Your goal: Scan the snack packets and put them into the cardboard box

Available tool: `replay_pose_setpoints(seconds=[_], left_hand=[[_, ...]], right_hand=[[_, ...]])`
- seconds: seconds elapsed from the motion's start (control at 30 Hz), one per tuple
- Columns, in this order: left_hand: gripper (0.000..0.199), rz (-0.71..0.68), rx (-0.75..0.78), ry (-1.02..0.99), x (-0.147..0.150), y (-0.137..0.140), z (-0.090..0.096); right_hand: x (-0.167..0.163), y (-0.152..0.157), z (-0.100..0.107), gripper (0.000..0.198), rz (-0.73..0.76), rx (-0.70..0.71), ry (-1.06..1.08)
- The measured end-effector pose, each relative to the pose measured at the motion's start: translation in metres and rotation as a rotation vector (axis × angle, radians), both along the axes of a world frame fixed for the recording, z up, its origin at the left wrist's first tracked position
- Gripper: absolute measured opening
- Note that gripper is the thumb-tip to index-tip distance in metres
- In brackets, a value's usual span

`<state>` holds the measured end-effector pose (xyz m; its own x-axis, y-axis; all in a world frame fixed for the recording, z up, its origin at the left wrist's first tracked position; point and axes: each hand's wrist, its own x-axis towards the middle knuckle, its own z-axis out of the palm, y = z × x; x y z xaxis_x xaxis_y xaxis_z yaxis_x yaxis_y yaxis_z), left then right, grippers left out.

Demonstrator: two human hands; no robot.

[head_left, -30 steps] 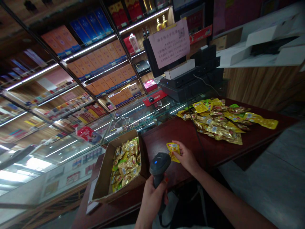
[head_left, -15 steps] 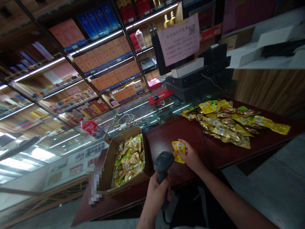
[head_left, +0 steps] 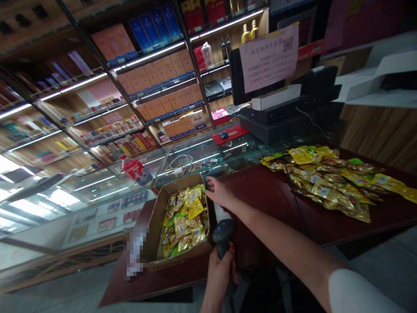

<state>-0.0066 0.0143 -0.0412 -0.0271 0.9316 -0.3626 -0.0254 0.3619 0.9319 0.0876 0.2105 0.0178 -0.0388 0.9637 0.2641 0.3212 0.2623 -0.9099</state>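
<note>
Right of the box, the packet pile lies nearer the right hand, grip unclear, than the left hand, clamped around a scanner.

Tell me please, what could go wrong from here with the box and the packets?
The right hand is at the rim of the cardboard box, so an unlucky push might shift the box on the table. The scanner in the left hand is close beside the box and could knock it. The packets in the pile overlap each other, so a bump might make some slide.
</note>
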Motion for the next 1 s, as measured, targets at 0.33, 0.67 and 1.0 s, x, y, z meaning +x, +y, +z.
replay_pose_setpoints(seconds=[0.33, 0.67, 1.0], left_hand=[[0.06, -0.018, 0.039, -0.021, 0.0, -0.002, -0.009], [0.056, -0.038, 0.064, 0.001, 0.001, -0.004, 0.0], [0.047, -0.055, 0.065, 0.027, 0.004, -0.005, 0.02]], right_hand=[[0.213, 0.03, -0.025, 0.052, -0.763, 0.094, -0.916], [0.24, 0.002, -0.007, 0.038, -0.568, 0.117, -1.021], [0.136, -0.154, -0.058, 0.041, -0.247, 0.279, -0.864]])
